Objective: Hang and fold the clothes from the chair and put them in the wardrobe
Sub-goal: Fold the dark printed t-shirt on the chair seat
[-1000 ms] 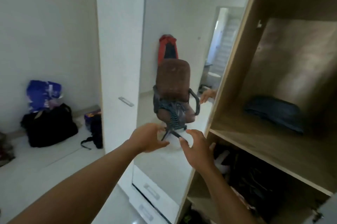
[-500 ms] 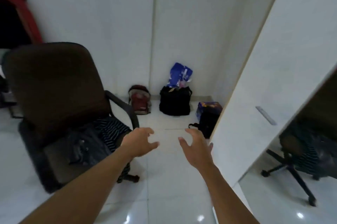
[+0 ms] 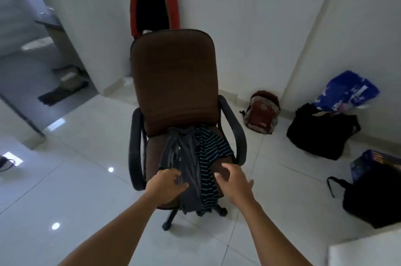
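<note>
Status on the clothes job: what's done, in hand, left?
Done: nothing visible; the grey garment and the striped shirt both lie on the chair. In hand: the left hand grips the grey garment's near edge; the right hand hovers open beside the striped shirt. Left: lifting, hanging or folding both, and putting them in the wardrobe, out of view.

no legible text, blue bag [image 3: 347, 90] print blurred
</note>
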Demonstrator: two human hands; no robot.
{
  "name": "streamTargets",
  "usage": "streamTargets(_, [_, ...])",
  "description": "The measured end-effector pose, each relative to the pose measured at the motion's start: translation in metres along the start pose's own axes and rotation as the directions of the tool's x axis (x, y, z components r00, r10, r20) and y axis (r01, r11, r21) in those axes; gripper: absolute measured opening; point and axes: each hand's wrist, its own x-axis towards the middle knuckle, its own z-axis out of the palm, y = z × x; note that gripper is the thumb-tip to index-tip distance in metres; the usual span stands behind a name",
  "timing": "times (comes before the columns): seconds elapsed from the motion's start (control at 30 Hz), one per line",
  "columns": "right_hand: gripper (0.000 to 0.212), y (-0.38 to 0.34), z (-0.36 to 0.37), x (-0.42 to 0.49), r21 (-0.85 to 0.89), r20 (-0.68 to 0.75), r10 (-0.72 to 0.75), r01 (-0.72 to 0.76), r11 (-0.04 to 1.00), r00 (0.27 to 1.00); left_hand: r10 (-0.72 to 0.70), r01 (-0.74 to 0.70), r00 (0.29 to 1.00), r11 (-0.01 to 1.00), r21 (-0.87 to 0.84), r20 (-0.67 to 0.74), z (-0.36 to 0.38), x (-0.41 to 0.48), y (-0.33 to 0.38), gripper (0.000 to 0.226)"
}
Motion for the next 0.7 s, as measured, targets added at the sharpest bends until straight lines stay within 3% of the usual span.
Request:
streamTargets(0.27, [0.052, -0.024, 0.023, 0.123, -0.032, 0.149, -0.082, 0.088, 0.996, 0.985, -0.120, 0.115, 0.991, 0.990, -0.081, -0.064, -0.019, 0.089, -0.020, 0.035])
streamTargets(0.4, [0.056, -0.031, 0.043, 0.203, -0.042, 0.217, -0.073, 0.084, 0.996, 0.973, -0.132, 0.120, 0.989, 0.981, -0.153, -0.071, -0.030, 0.170, -0.026, 0.040])
streamTargets(0.7, [0.051, -0.049, 0.119, 0.376, -0.258, 0.399, 0.059, 0.050, 0.965, 0.915, -0.197, 0.216, 0.974, 0.951, -0.221, 0.109, -0.020, 0.370, -0.053, 0.042])
